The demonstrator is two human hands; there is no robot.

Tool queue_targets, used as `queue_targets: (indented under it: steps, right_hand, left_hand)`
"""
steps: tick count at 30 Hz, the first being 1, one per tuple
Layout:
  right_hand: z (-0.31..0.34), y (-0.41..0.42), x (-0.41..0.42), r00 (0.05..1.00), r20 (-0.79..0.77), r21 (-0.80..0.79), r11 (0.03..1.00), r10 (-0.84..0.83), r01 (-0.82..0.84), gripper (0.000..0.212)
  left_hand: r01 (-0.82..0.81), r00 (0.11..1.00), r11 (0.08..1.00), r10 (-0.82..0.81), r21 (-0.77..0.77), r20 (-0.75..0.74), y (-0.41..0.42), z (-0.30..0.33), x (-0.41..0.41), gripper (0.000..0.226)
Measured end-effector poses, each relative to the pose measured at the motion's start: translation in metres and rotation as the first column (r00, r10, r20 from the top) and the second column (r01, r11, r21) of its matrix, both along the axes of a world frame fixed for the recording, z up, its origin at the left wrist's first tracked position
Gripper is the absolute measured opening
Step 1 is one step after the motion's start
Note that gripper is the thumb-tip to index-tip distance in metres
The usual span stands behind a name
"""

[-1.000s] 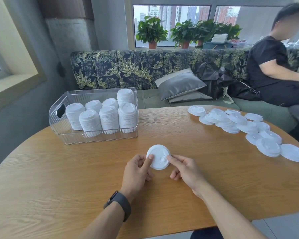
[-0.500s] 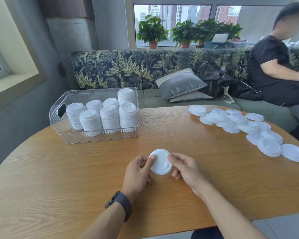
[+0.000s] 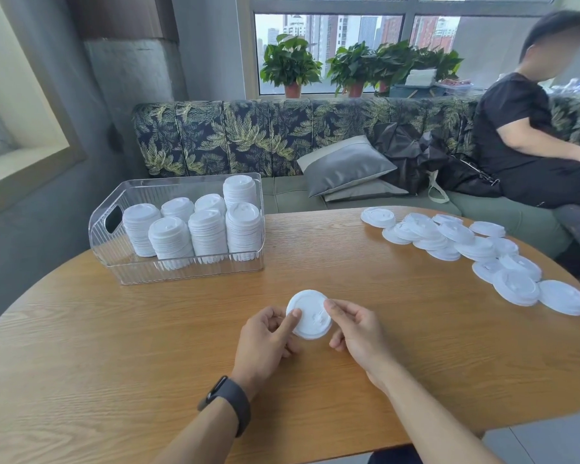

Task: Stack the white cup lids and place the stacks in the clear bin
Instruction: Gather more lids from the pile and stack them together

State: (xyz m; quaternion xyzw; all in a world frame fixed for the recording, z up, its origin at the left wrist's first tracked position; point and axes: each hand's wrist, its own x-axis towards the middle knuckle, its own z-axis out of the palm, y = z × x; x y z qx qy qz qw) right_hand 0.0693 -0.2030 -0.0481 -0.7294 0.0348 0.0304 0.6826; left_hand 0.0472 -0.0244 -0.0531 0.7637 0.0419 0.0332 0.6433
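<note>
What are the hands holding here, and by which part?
A white lid, held at its rim: left hand pinches the left edge, right hand the right edge.

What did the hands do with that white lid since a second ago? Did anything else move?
Hardly anything changed. Both hands, left hand and right hand, keep pinching the same white lid between them just over the table; it has only turned or tilted a little. Nothing was picked up or let go. The stacks in the clear bin and the loose lids on the right stayed put.
</note>
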Motion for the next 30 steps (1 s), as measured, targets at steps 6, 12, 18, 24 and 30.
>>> queue_targets:
  steps: [6, 12, 18, 24, 30]
  right_hand:
    - [-0.008, 0.004, 0.001, 0.991, 0.078, -0.126, 0.985, -0.106, 0.116, 0.019]
    - [-0.006, -0.007, 0.012, 0.974, 0.146, -0.175, 0.964, -0.174, 0.199, 0.017]
    - [-0.019, -0.022, 0.05, 0.923, 0.227, -0.189, 0.915, -0.312, 0.356, 0.025]
    - [-0.022, -0.044, 0.111, 0.869, 0.311, -0.262, 0.844, -0.386, 0.468, 0.016]
    - [-0.022, -0.059, 0.176, 0.838, 0.343, -0.342, 0.775, -0.423, 0.531, 0.021]
  left_hand:
    - [-0.033, 0.999, 0.999, 0.031, -0.042, -0.04, -0.003, -0.002, 0.014, 0.036]
    - [-0.045, 0.998, 0.993, 0.04, -0.112, -0.048, -0.022, 0.0, 0.037, 0.037]
    - [-0.022, 0.998, 0.989, 0.013, -0.146, -0.068, -0.041, 0.002, 0.072, 0.04]
    - [-0.014, 0.998, 0.988, 0.005, -0.157, -0.057, -0.055, 0.002, 0.118, 0.041]
    - [-0.019, 1.0, 0.989, 0.015, -0.146, -0.026, -0.065, -0.001, 0.171, 0.038]
